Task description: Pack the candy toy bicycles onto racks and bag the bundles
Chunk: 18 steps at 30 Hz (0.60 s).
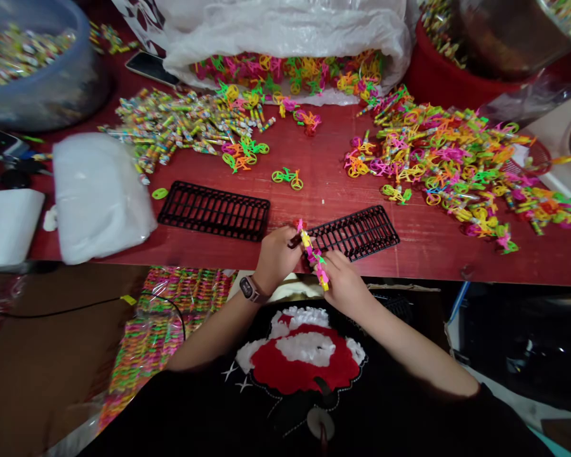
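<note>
Hands meet near the front edge of the red bench (304,162). The left hand (280,254), with a watch (247,288) on its wrist, is curled up, and its fingers hold the top end of a bright toy strip (311,255). The right hand (346,282) is closed on the low end of it. The strip is pink, yellow and green, and it sits between the two hands, tilted. Its small parts are too blurry to tell apart.

A black rack (361,233) lies slanted on the bench, just past the right hand, with one end by the fingers. Another black rack (214,209) lies flat to the left of the hands. A little green and yellow bike (287,178) is on the bench past the racks.

More toy bikes make a big pile (438,155) on the right, and more show in the open mouth of a white bag (285,32) at the back. A heap of small candy-like tubes (171,124) is on the left, in front of a black phone (151,67). Near that heap are a blue tub (52,95) and a folded stack of clear plastic (99,200). A red tub (438,79) stands at the back right.
</note>
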### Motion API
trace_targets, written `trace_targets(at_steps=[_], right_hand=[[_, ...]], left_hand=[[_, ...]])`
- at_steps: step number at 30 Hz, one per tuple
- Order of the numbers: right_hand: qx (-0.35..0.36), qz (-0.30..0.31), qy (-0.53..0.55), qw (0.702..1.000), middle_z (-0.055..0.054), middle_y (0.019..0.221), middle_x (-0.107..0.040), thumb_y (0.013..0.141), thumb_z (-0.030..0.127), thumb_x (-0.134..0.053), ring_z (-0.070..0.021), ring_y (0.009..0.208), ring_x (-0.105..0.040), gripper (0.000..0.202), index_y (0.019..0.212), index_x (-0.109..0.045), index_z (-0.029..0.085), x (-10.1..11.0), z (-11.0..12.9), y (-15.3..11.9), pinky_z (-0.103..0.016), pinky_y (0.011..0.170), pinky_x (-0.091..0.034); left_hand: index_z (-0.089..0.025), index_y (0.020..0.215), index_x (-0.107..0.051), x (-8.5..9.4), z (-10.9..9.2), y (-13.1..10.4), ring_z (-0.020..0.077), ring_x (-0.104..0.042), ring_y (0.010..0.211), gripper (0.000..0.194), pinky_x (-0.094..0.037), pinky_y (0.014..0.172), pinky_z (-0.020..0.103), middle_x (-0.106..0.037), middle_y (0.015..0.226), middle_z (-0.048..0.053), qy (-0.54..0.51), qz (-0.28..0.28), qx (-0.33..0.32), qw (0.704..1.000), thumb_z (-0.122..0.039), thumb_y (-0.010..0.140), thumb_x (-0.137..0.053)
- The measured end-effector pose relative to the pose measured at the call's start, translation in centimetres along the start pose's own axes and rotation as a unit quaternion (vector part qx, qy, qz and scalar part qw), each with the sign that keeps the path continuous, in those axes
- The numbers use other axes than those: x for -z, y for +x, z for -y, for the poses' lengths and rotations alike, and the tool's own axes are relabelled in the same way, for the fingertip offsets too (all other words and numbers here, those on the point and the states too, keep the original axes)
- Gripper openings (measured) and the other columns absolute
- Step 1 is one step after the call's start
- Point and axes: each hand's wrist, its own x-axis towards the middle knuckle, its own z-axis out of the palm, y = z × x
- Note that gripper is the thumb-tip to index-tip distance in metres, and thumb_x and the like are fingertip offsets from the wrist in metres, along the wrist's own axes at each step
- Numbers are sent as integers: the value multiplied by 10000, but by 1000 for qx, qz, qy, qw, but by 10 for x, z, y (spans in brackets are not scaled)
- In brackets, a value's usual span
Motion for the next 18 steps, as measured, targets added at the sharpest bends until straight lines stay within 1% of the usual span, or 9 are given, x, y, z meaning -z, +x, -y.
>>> trace_targets(at_steps=[4,5,6,8,10,11,13,15,18], right_hand=[[-14,-10,50,999,-111,1016,-634,881,73,-561,-279,960,-566,213,1048,-600,198,-3,-4,-2,-443,859,-533],[-28,-22,70,997,-103,1020,-641,914,132,-597,-274,966,-581,166,1062,-596,207,-4,-3,-2,-444,872,-536],[-49,-40,92,994,-93,1027,-646,928,210,-652,-269,967,-598,176,1092,-588,217,-6,-2,-2,-443,880,-543],[-100,-95,130,982,-84,1065,-650,871,373,-788,-263,962,-634,426,1197,-553,233,-11,5,-1,-440,874,-569],[-139,-152,153,966,-99,1134,-653,810,458,-853,-266,970,-665,651,1310,-500,236,-17,14,1,-440,858,-597],[-150,-174,157,960,-107,1157,-658,829,459,-838,-267,980,-677,658,1340,-487,239,-21,19,2,-440,857,-606],[-161,-208,145,954,-110,1168,-682,926,403,-745,-266,999,-696,516,1356,-502,251,-28,26,3,-451,874,-615],[-162,-232,117,952,-107,1167,-706,989,332,-653,-269,1012,-709,394,1357,-527,268,-33,30,3,-471,894,-617],[-139,-250,84,955,-111,1210,-720,996,282,-625,-285,1043,-722,414,1398,-523,281,-38,29,2,-499,923,-618]], left_hand=[[-188,829,-711,0,-2,1,187,-643,782,83,-462,742,288,-706,817,46,1,-4,-12,1000,-207,906,-735],[-188,827,-706,0,-2,1,184,-640,778,80,-456,737,286,-701,817,42,1,-6,-15,1000,-193,902,-734],[-187,818,-698,1,-2,1,181,-634,772,88,-449,729,284,-693,812,36,1,-8,-17,1000,-184,899,-734],[-186,789,-677,1,-2,1,175,-619,756,127,-437,712,280,-674,790,28,1,-12,-19,1000,-189,901,-735],[-186,759,-656,1,-2,1,170,-604,741,171,-427,697,276,-653,766,21,0,-14,-21,1000,-207,907,-738],[-187,751,-648,1,-2,1,167,-597,733,184,-423,689,274,-644,757,18,-1,-14,-22,1000,-212,908,-740],[-189,747,-639,1,-2,1,161,-584,721,188,-417,677,269,-631,750,11,-3,-13,-23,1000,-207,905,-740],[-189,747,-633,1,-1,1,157,-575,713,185,-412,667,266,-622,748,8,-7,-12,-23,1000,-190,902,-735],[-187,745,-626,1,-1,0,156,-571,712,183,-409,659,265,-613,743,7,-18,-12,-26,999,-167,895,-729]])
